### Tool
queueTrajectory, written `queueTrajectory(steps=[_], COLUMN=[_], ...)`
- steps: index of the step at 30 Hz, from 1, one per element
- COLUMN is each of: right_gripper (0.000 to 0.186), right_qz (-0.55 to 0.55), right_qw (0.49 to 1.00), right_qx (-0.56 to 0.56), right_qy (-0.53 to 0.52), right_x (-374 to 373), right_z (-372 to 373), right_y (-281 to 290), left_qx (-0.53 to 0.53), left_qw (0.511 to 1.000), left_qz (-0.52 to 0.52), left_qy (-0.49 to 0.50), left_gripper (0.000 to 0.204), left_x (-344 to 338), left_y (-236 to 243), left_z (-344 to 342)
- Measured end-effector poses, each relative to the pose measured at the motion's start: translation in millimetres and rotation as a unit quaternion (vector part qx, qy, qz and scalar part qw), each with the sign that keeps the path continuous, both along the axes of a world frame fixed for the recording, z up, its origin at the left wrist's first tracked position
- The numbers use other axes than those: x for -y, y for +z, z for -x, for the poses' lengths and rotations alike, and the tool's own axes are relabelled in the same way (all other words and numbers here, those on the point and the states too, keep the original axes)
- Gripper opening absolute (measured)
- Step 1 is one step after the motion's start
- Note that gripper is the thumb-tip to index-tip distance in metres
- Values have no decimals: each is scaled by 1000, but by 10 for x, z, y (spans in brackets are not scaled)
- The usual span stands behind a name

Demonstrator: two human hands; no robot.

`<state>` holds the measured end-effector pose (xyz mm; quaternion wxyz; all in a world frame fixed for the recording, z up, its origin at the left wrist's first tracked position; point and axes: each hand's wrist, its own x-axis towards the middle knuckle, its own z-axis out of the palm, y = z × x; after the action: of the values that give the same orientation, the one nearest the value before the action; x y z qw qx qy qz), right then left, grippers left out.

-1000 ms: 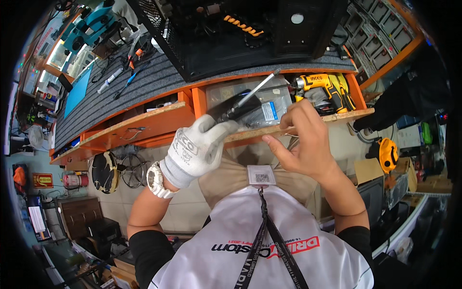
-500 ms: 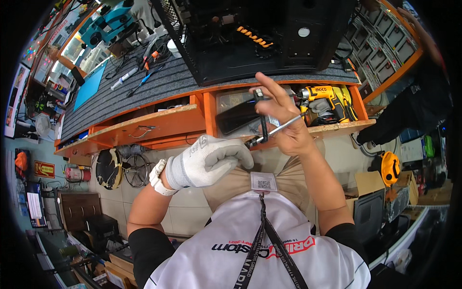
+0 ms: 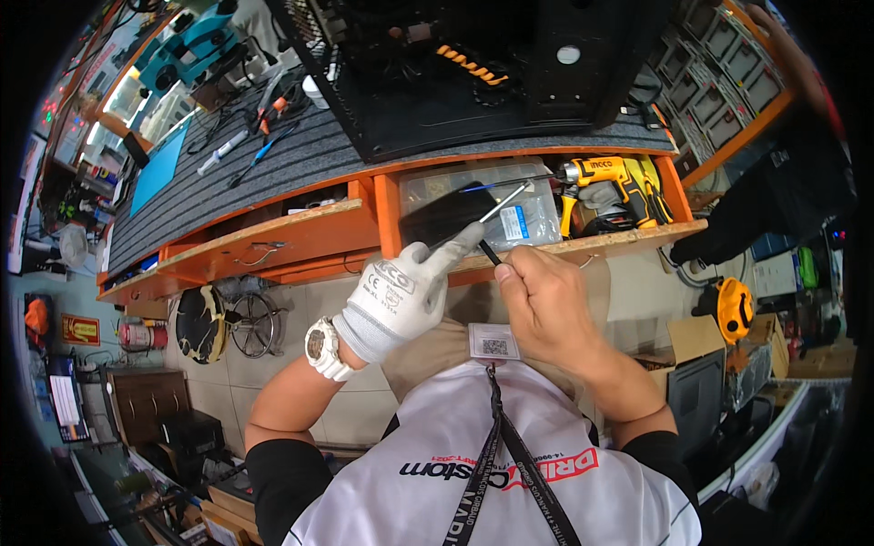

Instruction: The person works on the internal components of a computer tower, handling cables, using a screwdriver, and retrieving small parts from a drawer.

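My left hand (image 3: 401,296), in a white work glove with a white wristwatch, is raised in front of the bench shelf. Its fingers are closed around a dark flat part (image 3: 439,218), and the forefinger reaches toward a thin silver rod tool (image 3: 508,200). My bare right hand (image 3: 546,305) sits just right of the glove. It pinches the tool's slim black lower end (image 3: 490,252), and the rod slants up and to the right. The two hands almost touch.
A yellow cordless drill (image 3: 610,182) and a clear bag of small parts (image 3: 537,223) lie in the orange wooden shelf (image 3: 300,238). A black computer case (image 3: 473,82) stands on the grey ribbed mat (image 3: 273,168) beside hand tools (image 3: 264,136). A cardboard box (image 3: 692,338) stands lower right.
My right hand has dropped and closed from spread fingers into a pinch on the tool's lower end. The gloved hand has shifted slightly, its forefinger now reaching toward the rod.
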<state>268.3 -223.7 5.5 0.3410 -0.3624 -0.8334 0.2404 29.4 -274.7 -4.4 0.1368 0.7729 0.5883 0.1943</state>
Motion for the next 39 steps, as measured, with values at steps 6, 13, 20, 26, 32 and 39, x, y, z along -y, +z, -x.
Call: queueTrajectory(steps=[6,13,20,26,32,39], right_gripper=[12,19,24,25,29,42], right_qz=[-207,110,54,-320,-315,-214], right_qw=[967,928,963,864,901,930], right_qx=[146,89,-93,259,190,177], right_qy=[35,345,248,290,230,241], right_x=[-244,-1140,-615,-527,-518,-730], right_z=[-228,-264,-106,208,535,823], right_y=[460,796,344,1424,962,788], left_qx=[-108,-105,-48,35,-104,-20], left_qw=[988,947,964,986,967,935], left_qz=[-103,-235,-258,-126,-203,-353], left_qy=[-45,-191,-42,102,-118,-36], left_gripper=[59,55,68,42,40,50], left_x=[-72,66,-80,-34,-26,95], left_y=[21,472,667,386,224,556], left_z=[-96,-127,98,802,808,212])
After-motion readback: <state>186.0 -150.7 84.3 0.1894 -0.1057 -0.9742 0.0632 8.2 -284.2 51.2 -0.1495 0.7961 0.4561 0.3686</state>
